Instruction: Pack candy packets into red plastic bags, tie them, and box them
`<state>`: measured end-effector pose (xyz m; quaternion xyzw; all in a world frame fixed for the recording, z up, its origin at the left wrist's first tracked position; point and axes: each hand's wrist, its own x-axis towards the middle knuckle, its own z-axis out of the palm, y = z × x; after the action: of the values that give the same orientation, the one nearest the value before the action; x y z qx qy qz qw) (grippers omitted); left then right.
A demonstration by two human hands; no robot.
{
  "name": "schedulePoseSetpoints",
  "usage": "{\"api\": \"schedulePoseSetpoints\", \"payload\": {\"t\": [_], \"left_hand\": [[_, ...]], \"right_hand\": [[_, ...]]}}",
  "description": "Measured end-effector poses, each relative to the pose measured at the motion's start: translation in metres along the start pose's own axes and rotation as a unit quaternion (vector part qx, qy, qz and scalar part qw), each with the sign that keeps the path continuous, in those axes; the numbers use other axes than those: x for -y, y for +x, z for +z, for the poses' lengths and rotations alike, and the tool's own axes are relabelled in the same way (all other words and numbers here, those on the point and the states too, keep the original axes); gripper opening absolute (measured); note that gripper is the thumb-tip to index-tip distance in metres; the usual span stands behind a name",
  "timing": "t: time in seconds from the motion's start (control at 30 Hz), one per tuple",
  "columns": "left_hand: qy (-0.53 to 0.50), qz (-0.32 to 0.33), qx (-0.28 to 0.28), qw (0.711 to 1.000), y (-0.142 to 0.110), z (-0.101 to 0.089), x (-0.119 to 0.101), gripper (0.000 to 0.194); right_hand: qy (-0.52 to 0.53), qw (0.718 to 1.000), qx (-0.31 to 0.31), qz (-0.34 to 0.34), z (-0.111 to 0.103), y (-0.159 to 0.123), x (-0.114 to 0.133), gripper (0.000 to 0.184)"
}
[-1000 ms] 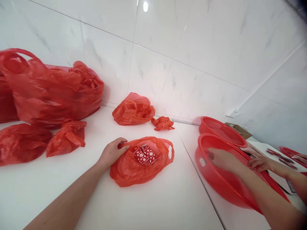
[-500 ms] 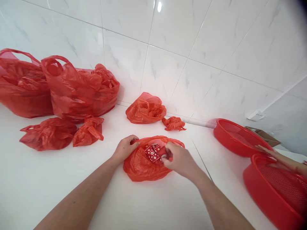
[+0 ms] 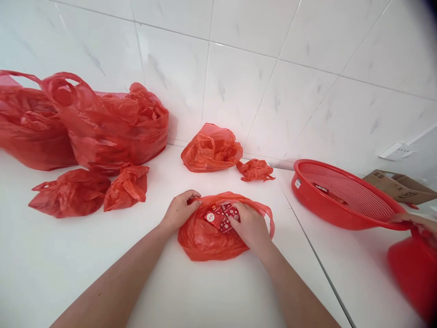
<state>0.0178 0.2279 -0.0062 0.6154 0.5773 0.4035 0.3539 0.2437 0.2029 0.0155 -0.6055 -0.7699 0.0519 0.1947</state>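
Placement of packets (image 3: 215, 219) inside the bag (image 3: 213, 246), centre of the frame, appears in hand: left hand (image 3: 180, 212) pinches its rim, right hand (image 3: 254, 228) touches the packets, grip closure undeterminable; release would call for a steady, open rim.
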Motion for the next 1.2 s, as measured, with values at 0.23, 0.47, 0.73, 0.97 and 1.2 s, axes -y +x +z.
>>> {"api": "schedulePoseSetpoints", "payload": {"t": [0.23, 0.47, 0.73, 0.97, 1.2], "left_hand": [[-0.047, 0.007, -0.015, 0.999, -0.001, -0.001, -0.004, 0.021], [-0.028, 0.009, -0.035, 0.999, -0.004, 0.001, -0.004, 0.023], [0.120, 0.195, -0.148, 0.962, -0.006, 0.000, -0.008, 0.041], [0.348, 0.322, -0.070, 0.877, -0.010, -0.001, -0.015, 0.039], [0.307, 0.253, -0.083, 0.914, -0.004, 0.005, -0.002, 0.045]], "right_hand": [[0.049, 0.995, -0.075, 0.045, -0.005, 0.002, -0.002, 0.040], [0.020, 0.998, -0.052, 0.027, -0.003, 0.000, -0.005, 0.035], [0.001, 0.993, -0.093, -0.068, 0.002, 0.000, -0.001, 0.036], [0.033, 0.998, -0.008, -0.058, 0.007, 0.000, 0.001, 0.031], [0.071, 0.996, 0.017, -0.050, 0.015, 0.002, -0.008, 0.058]]}}
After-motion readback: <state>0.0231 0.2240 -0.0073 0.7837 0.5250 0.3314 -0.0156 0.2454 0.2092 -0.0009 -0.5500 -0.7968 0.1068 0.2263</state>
